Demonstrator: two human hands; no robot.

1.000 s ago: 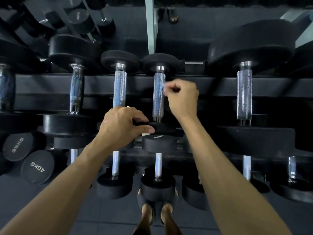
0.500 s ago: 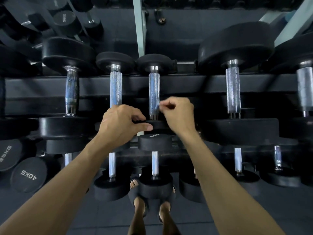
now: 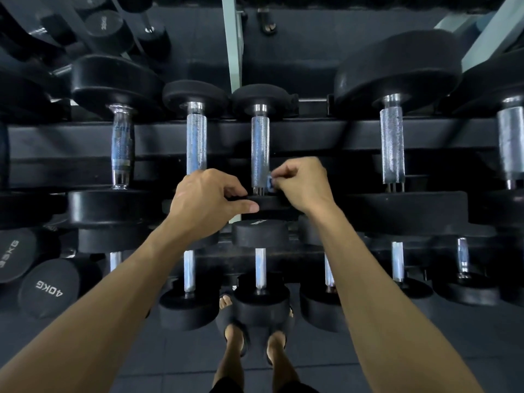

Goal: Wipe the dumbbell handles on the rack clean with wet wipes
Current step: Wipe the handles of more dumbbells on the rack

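Low on the dumbbell handle [image 3: 260, 154], the right hand [image 3: 304, 184] has slid down, grip pinching the wipe [image 3: 270, 183]; left hand [image 3: 205, 204] clamps the dumbbell head [image 3: 268, 202]

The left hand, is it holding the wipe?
No. The left hand grips the near weight head of the dumbbell, while the right hand pinches the small wipe against the handle.

Dim, cool light — chrome glints, edges bowed, corners soft
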